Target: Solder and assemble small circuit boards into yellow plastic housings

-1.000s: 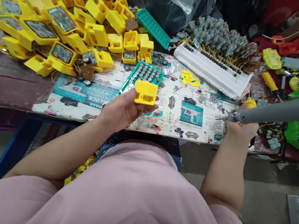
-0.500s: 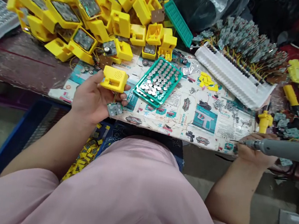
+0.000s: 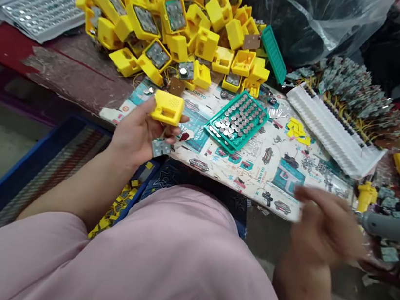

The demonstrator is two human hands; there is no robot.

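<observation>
My left hand [image 3: 136, 132] is closed around a small yellow plastic box [image 3: 167, 108], held just above the near edge of the table. A little circuit board [image 3: 161, 147] hangs under the box by thin wires. My right hand [image 3: 322, 227] is at the lower right, off the table edge, and is smeared by motion, so its fingers are unclear. A grey power screwdriver [image 3: 392, 228] lies just right of that hand, apart from it. A green tray of button cells [image 3: 238, 121] sits on the printed paper sheet [image 3: 264, 166] between my hands.
A heap of yellow housings [image 3: 179, 24] fills the back of the table. A white rack [image 3: 335, 133] with wired boards lies at the right, grey cell trays [image 3: 43, 11] at the far left. A blue crate [image 3: 15, 180] stands below at the left.
My right hand has come off the grey screwdriver and moved left, now blurred. The left hand keeps the yellow box. The view has swung toward the left.
</observation>
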